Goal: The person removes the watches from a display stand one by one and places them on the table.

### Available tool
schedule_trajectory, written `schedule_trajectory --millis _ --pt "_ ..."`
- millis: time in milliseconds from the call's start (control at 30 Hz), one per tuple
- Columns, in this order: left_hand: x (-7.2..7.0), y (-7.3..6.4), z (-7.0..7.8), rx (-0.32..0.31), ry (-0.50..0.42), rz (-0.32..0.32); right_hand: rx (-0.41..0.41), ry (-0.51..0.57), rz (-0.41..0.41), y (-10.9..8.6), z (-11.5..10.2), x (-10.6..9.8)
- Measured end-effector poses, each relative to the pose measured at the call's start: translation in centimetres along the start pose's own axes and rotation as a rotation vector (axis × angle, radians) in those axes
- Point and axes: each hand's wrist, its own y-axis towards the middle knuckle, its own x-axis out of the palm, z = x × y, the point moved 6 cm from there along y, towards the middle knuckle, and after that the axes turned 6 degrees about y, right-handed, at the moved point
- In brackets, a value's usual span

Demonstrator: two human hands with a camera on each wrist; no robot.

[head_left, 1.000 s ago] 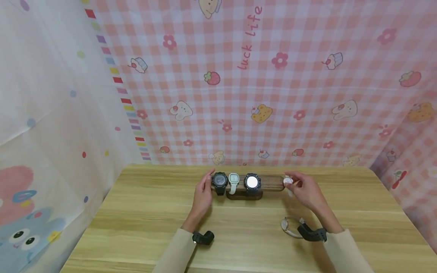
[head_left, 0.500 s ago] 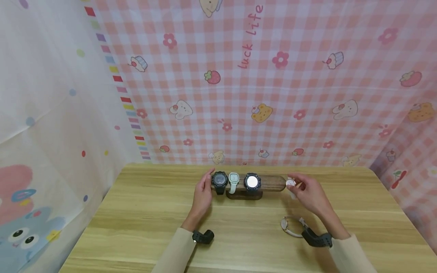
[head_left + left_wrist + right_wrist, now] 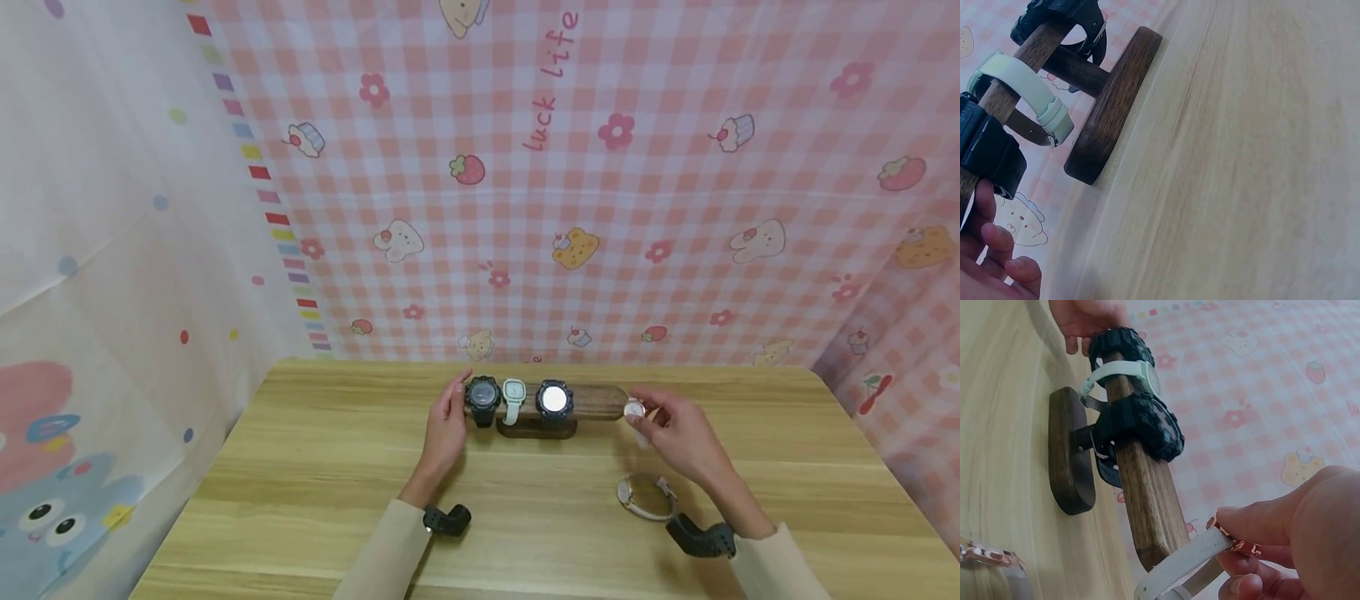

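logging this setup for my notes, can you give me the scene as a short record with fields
surface: wood-grain table
display: wooden stand
on stand, left to right in head view: dark-faced black watch, mint watch, bright-faced black watch
left grip: holds the stand's left end
right grip: pinches a white-strapped watch at the stand's right end
held strap around stand: cannot tell
on table: loose watch, nearer the person than the stand

sleeves [image 3: 381, 546]: plain beige, long | wrist straps [image 3: 701, 538]: black, bulky, matching pair | hands [image 3: 446, 427]: bare
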Motion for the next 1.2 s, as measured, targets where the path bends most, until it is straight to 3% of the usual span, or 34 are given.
schedule_trajectory --millis 333,833,1200 --pt "0.1 0.1 -0.1 0.002 -0.001 0.005 -0.043 -0.024 -0.017 -0.5 -0.9 0.7" --pt "0.0 0.0 0.3 -0.029 -0.025 -0.028 -0.023 0.038 -0.081 -1.5 -2.1 2.4" --pt "0.1 0.1 -0.1 0.005 -0.024 0.010 -0.009 0.068 -0.107 -2.4 -2.1 4.3"
